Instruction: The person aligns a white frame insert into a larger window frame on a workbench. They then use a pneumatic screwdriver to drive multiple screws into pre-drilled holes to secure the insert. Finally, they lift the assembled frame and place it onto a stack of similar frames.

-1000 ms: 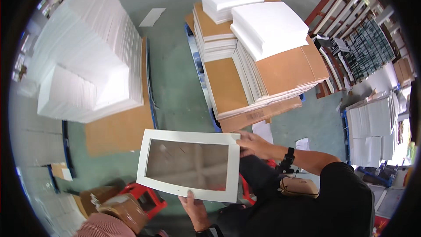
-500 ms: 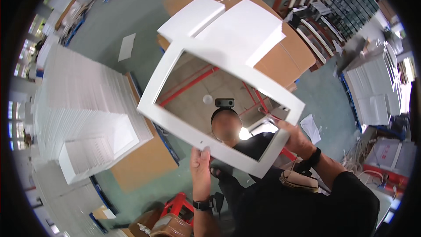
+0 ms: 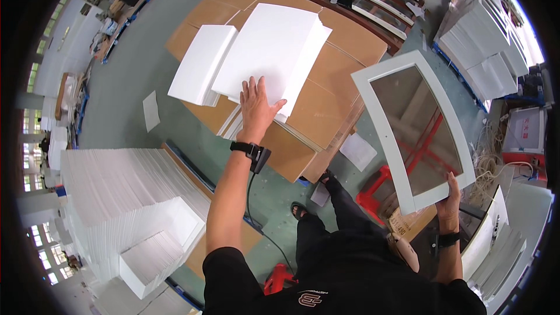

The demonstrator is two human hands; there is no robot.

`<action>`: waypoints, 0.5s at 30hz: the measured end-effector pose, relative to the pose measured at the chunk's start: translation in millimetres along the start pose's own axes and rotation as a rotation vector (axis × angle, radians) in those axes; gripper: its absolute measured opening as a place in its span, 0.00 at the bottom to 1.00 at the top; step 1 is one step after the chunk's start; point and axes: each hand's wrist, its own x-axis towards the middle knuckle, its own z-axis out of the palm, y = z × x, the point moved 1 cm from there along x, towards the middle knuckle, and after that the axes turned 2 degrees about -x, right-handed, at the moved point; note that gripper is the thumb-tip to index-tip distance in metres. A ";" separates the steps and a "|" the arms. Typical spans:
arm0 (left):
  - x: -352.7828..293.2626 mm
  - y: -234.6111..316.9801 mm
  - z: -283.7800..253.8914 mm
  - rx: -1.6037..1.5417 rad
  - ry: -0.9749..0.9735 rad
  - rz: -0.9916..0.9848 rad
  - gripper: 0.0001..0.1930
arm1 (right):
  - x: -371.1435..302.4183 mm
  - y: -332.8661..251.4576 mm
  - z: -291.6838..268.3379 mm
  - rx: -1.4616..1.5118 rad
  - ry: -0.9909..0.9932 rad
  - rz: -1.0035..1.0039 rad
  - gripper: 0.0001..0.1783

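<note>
My left hand (image 3: 256, 108) reaches forward with its fingers spread, over the near edge of a stack of white sheets (image 3: 271, 46). It appears to rest on the top sheet, gripping nothing. On the right, my right hand (image 3: 449, 201) grips the lower corner of a white-framed mirror (image 3: 417, 134). The mirror is held up, tilted, and reflects a ceiling with red pipes. Left of the larger stack lies a smaller stack of white sheets (image 3: 201, 61). Both stacks sit on brown cardboard (image 3: 338, 87).
Tall piles of white panels (image 3: 116, 181) stand at the left, with more white panels (image 3: 475, 41) at the far right. A red stool (image 3: 370, 195) and a cardboard box (image 3: 411, 221) are below the mirror. Loose paper sheets (image 3: 357, 151) lie on the green floor.
My left hand has let go of the mirror and moved forward to the white sheets. The mirror has swung to the right, held by my right hand alone. My view has turned.
</note>
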 end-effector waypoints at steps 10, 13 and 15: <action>42.4 3.5 31.7 0.115 -0.247 -0.115 0.47 | 9.7 27.7 -44.1 0.032 0.138 0.072 0.17; 45.9 -2.2 27.7 0.096 -0.195 -0.011 0.39 | 16.5 27.6 -40.5 0.017 0.132 0.077 0.16; 49.7 -2.8 22.4 0.084 -0.257 0.036 0.29 | 15.4 23.0 -29.1 0.044 0.116 0.109 0.16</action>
